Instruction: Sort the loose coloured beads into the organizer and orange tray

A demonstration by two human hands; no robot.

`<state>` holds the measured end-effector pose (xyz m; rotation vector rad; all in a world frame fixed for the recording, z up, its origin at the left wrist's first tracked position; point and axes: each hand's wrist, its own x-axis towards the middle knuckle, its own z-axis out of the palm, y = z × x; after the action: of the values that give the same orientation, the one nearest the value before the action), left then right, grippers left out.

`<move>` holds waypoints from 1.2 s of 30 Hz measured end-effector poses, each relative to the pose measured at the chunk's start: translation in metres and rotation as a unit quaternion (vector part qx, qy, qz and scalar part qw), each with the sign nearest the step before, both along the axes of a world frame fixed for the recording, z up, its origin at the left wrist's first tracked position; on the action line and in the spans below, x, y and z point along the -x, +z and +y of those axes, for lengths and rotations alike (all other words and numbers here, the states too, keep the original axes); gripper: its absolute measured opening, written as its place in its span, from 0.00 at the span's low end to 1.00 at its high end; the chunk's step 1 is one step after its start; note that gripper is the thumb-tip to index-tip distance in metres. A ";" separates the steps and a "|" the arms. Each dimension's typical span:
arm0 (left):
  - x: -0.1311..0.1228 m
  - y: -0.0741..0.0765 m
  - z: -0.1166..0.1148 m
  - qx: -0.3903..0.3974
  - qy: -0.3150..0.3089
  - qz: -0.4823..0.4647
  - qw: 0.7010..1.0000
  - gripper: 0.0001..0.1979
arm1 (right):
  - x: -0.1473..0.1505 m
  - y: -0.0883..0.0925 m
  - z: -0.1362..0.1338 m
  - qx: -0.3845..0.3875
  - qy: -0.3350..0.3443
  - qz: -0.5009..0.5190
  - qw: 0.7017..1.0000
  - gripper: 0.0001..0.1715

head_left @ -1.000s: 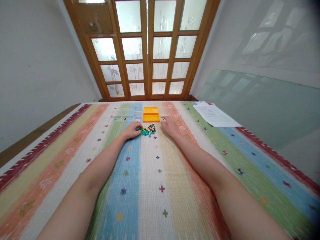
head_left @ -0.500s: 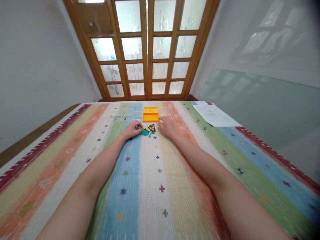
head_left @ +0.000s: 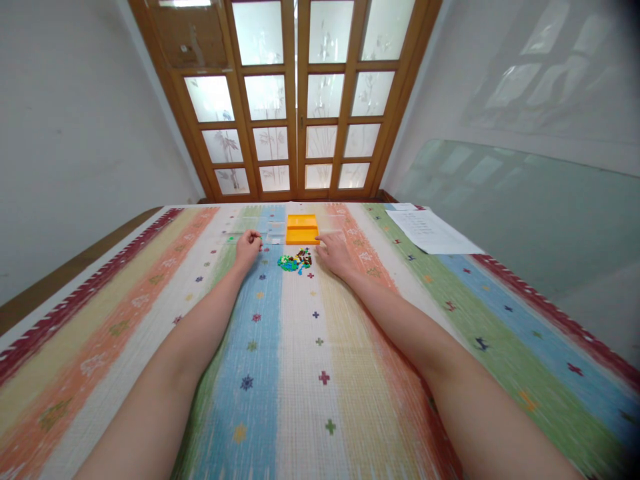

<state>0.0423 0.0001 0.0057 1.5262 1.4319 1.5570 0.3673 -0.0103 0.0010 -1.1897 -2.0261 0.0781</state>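
My left hand [head_left: 249,248] is over the front of a clear plastic tray, its thumb and fingers pinched together. Whatever is between the fingertips is too small to make out. A pile of tiny pieces [head_left: 293,261] in green, blue, yellow, brown and white lies on the cloth between my hands. My right hand [head_left: 334,253] rests on the cloth to the right of the pile, index finger stretched to the front right corner of a yellow two-part box [head_left: 303,236]. Nothing shows in that hand.
Clear plastic trays stand either side of the yellow box; a small green piece [head_left: 231,239] lies in the left one. Sheets of paper [head_left: 430,230] lie at the back right. A striped tablecloth [head_left: 300,373] covers the table, with wooden glass doors [head_left: 296,133] behind.
My left hand has moved left and away from the pile to the clear tray, its fingers closed. The right hand has stayed by the yellow box's corner.
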 end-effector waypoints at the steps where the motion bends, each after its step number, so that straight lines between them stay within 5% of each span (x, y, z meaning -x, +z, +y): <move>1: 0.004 0.000 0.001 0.002 0.016 -0.016 1.000 0.08 | 0.000 0.000 0.000 0.001 0.001 0.002 1.000 0.18; 14: 0.050 0.002 0.011 0.018 0.184 -0.174 0.967 0.09 | 0.001 0.000 -0.001 -0.001 0.008 -0.005 1.000 0.18; 28: 0.049 0.008 0.006 0.066 0.146 -0.175 0.971 0.26 | 0.004 0.007 -0.010 -0.007 0.022 -0.041 0.999 0.18; 36: 0.048 0.002 0.011 0.059 0.132 -0.149 0.978 0.30 | 0.015 0.017 -0.023 -0.008 0.195 -0.059 0.979 0.14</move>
<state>-0.0059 0.0108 0.0078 1.0144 1.5637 1.7340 0.3522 -0.0334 0.0180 -0.7884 -2.3365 0.1869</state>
